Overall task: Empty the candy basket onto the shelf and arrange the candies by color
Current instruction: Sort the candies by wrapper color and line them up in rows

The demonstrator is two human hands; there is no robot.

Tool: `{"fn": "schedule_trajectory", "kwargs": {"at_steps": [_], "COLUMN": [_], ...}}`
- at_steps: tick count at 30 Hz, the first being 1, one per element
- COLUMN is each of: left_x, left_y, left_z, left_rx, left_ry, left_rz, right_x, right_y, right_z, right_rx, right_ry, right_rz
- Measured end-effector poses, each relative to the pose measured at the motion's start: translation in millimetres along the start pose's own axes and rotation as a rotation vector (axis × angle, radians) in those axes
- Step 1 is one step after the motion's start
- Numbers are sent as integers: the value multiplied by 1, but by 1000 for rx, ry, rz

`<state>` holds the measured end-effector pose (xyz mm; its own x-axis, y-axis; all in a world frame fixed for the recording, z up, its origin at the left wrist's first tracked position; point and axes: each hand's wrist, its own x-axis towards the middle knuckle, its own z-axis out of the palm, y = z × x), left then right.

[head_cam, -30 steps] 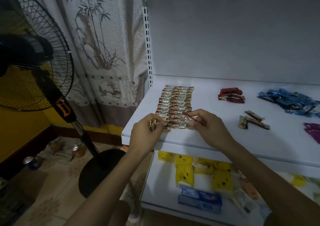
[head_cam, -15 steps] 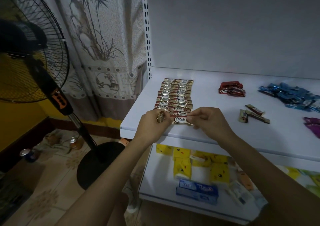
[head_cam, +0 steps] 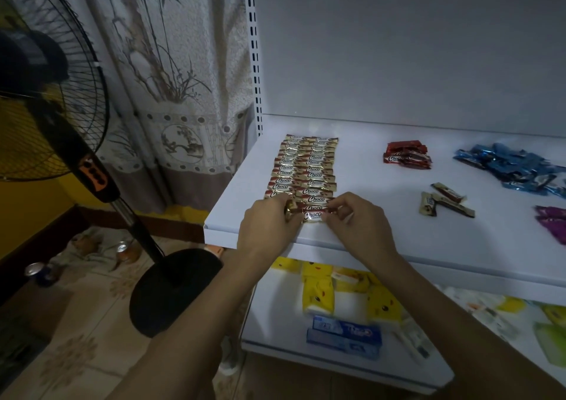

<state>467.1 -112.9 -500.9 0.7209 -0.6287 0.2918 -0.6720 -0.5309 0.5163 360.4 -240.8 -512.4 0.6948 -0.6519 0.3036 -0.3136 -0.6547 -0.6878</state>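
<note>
Gold candy (head_cam: 313,216), pinched by right hand (head_cam: 358,226) while left hand (head_cam: 269,226) grips a spare (head_cam: 288,210), should be laid flush before the row (head_cam: 306,167).

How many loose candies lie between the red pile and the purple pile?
3, close together in front of the red pile: left candy, back candy, front candy. None seems hidden.
</note>
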Motion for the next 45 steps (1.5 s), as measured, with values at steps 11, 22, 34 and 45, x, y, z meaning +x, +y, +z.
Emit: {"fn": "schedule_trajectory", "kwargs": {"at_steps": [11, 22, 34, 45], "left_x": [2, 1, -7, -19], "left_y": [-7, -12, 8, 6], "left_z": [2, -3, -12, -23], "left_rx": [-68, -87, -929, -1138], "left_ry": [27, 6, 60, 30], "left_rz": [-25, 24, -137, -237], "right_x": [2, 4, -15, -29], "right_y": [10, 10, -21, -58], "right_z": [7, 11, 2, 18], "right_rx": [-8, -45, 366, 730], "right_ry": [26, 12, 94, -85], "right_rz": [-49, -83, -148, 74]}}
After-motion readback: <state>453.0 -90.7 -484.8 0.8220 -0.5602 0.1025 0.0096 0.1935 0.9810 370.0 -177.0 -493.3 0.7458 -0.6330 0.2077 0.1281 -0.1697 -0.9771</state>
